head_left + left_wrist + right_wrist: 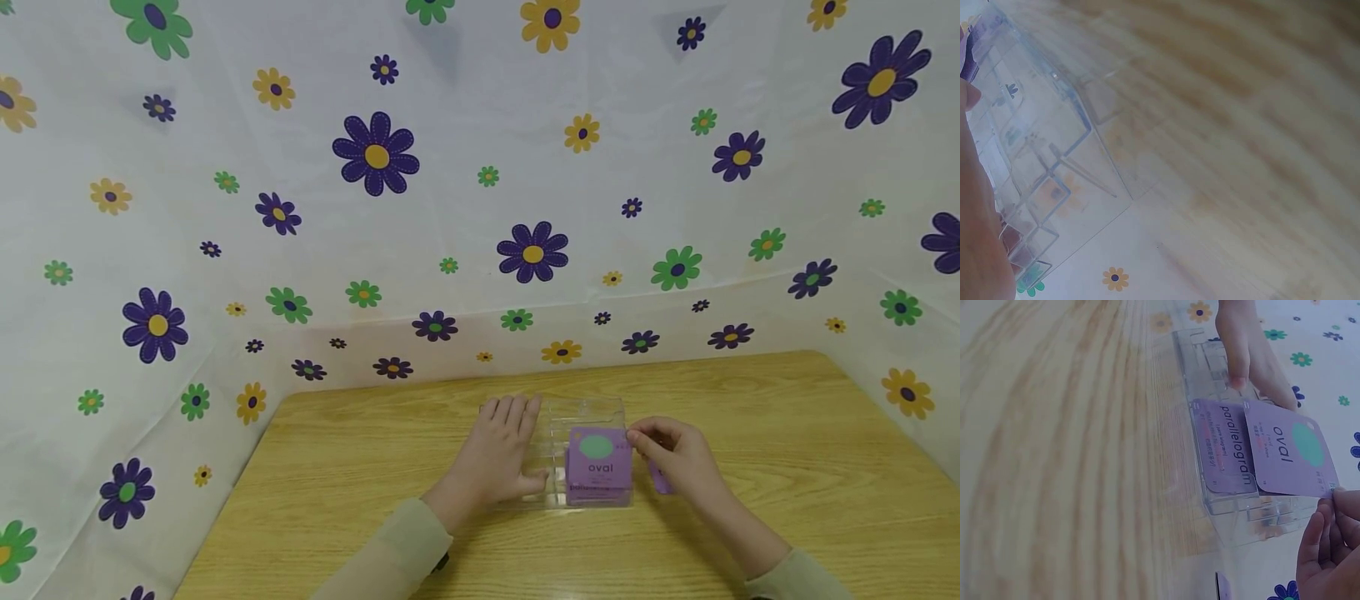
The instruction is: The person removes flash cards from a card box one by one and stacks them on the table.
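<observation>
The right hand (675, 454) is pinching the oval card (1282, 450) by one corner, at the right end of the clear rack (557, 467), while the left hand (498, 446) is resting straight-fingered across the rack's left part, grasping nothing that shows. Held by that corner alone, the oval card could be swivelling or slipping; since it is overlapping the parallelogram card (1219, 450), its edge could be catching and dislodging that one. If the left hand is pressing too lightly, a tug could be sliding the rack along the table (337, 467). The right hand could also be brushing the loose card (662, 481) beneath it, seemingly lying on the table. Two hands, one rack and three purple cards are showing; any others behind are staying uncountable.
</observation>
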Demonstrator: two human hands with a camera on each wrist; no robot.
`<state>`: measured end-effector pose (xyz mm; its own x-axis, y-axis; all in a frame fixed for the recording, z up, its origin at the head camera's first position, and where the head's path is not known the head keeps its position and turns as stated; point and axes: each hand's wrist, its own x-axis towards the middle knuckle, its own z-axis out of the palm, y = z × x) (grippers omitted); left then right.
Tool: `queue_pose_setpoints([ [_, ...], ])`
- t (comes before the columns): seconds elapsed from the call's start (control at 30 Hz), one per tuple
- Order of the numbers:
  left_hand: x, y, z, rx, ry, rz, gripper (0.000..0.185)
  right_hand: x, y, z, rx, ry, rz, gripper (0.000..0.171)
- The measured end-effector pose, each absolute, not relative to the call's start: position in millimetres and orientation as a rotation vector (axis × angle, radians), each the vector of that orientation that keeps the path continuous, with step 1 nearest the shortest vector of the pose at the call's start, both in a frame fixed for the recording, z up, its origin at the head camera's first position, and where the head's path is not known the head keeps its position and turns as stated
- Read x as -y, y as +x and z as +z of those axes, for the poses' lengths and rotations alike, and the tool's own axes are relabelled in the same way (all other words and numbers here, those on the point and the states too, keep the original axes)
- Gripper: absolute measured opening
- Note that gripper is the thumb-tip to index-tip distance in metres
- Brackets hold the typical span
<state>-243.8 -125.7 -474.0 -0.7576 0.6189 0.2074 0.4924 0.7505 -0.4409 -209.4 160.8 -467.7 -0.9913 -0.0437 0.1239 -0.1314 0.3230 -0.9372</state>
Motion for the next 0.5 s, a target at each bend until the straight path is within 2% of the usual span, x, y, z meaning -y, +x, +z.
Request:
queue_pose_setpoints([
  [0.5, 125.3, -243.2, -472.8, 2.628, -0.863, 0.53, 0.107, -164.5, -210.4, -462.8, 2.49, 0.153, 1.747, 0.021],
])
